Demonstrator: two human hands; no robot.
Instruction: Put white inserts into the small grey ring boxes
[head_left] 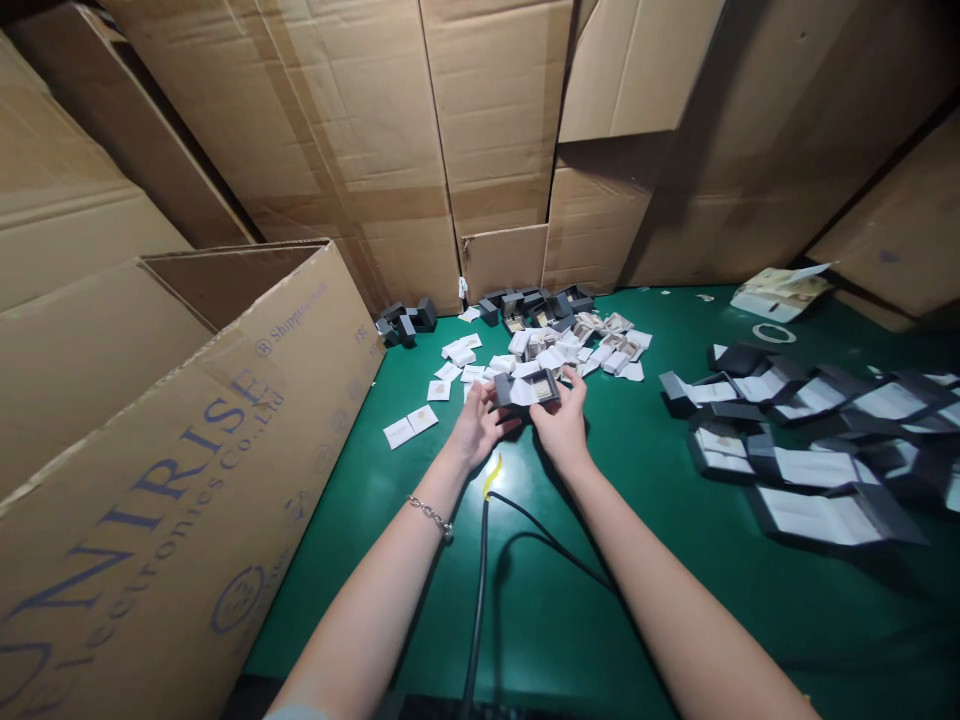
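Between my two hands, a small dark grey box (545, 387) with a pale lining is held above the green table. Its lid part leans to the left. My left hand (478, 425) has its fingers at the box's left end. My right hand (561, 420) grips the right end, thumb along the near side. Just beyond lies a heap of white cards and small white inserts (570, 345). Two white cards (410, 427) lie to the left of my left hand.
A large cardboard carton (225, 440) stands on the left. Several open dark boxes with white linings (817, 468) cover the right side. More dark boxes (409, 322) sit at the back. A black cable (481, 580) with a yellow tie (493, 474) crosses the green table (420, 600). Cardboard walls (375, 130) rise behind.
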